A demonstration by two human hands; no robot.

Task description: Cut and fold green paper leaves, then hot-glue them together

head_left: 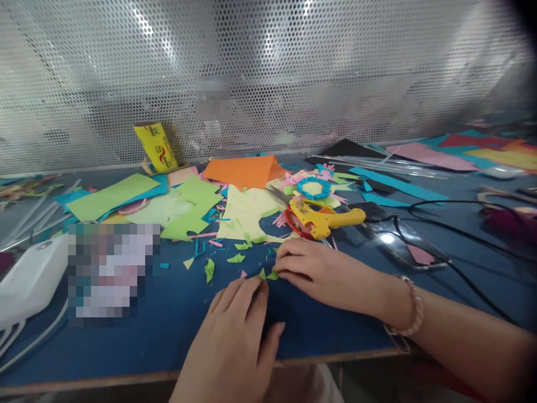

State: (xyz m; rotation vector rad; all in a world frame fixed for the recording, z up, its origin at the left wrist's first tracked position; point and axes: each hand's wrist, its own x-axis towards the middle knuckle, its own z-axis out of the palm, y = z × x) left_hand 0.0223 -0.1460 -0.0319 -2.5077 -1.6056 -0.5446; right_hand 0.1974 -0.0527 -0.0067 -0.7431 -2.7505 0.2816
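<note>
Small green paper pieces [272, 275] lie on the blue table between my two hands. My left hand [235, 330] reaches up from the front edge, its fingertips at a green piece and its thumb held apart. From the right comes my right hand [325, 274], with its fingers bent together and their tips at a green piece. Other folded green pieces [236, 258] lie just beyond. A yellow glue gun [327, 218] rests behind my right hand, beside a blue-rimmed paper flower [313, 188] and scissors [279, 196].
Coloured paper sheets [113, 196] and scraps spread along the back, with a yellow packet [157, 146] by a perforated metal panel [268, 73]. A white power strip [31, 277] is at the left. Black cables [461, 274] and a clear case [409, 246] lie at the right.
</note>
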